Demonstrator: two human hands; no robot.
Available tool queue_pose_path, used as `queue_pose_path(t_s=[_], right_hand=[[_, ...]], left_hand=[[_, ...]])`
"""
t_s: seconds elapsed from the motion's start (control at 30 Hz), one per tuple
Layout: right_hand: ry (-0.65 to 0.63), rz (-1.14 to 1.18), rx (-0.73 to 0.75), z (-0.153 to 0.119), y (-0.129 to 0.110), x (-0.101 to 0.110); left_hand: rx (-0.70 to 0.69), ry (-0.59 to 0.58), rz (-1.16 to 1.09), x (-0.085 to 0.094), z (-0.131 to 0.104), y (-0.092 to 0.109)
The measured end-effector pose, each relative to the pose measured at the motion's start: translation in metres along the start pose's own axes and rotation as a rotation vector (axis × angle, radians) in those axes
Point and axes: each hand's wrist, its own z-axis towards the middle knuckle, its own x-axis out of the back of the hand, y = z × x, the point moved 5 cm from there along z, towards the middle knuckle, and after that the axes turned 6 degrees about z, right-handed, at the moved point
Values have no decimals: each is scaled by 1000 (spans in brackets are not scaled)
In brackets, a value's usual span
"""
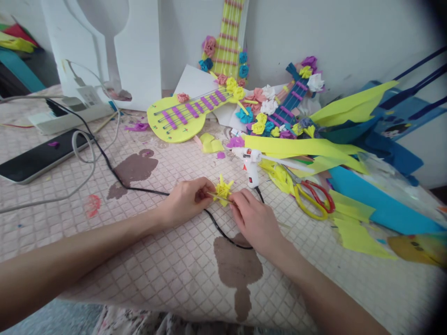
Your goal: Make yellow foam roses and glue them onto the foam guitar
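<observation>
My left hand (186, 202) and my right hand (256, 221) are close together above the middle of the cloth, fingertips pinched. A thin wooden stick (220, 198) runs between them, one end in each hand. Against the stick sits a small yellow crepe-paper flower (222, 187) with pointed, spread tips; whether the fingers also touch its paper I cannot tell. Just beyond the right hand, a white hot glue gun (250, 167) stands with its nozzle to the left. Its black cord (223, 232) passes beneath my hands.
Scissors (316, 200) with red and yellow handles lie right, among yellow paper strips (303, 148) and a blue sheet (377, 200). Behind are a yellow paper guitar (178, 118) and a flower-covered blue one (291, 100). A phone (42, 156) and power strip (70, 111) lie left.
</observation>
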Motion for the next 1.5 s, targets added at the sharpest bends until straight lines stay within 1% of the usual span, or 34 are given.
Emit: queue_pose_path(t_s=[0.17, 0.33, 0.57, 0.8, 0.9, 1.17, 1.37, 1.5], right_hand=[[61, 8, 25, 1, -3, 0], [134, 33, 56, 3, -5, 1], [161, 82, 81, 6, -8, -1], [207, 126, 118, 8, -13, -4], [217, 132, 118, 8, -14, -4], [203, 127, 124, 7, -12, -6], [213, 94, 118, 7, -13, -7], [227, 106, 118, 7, -14, -6]], left_hand=[[8, 8, -126, 1, 2, -3], [25, -13, -257, 3, 6, -4], [76, -50, -385, 3, 7, -3], [107, -107, -550, -3, 6, -4], [102, -104, -547, -5, 5, -4], [95, -60, -429, -3, 5, -1], [116, -98, -515, -4, 5, 1], [121, -101, -539, -3, 5, 2]])
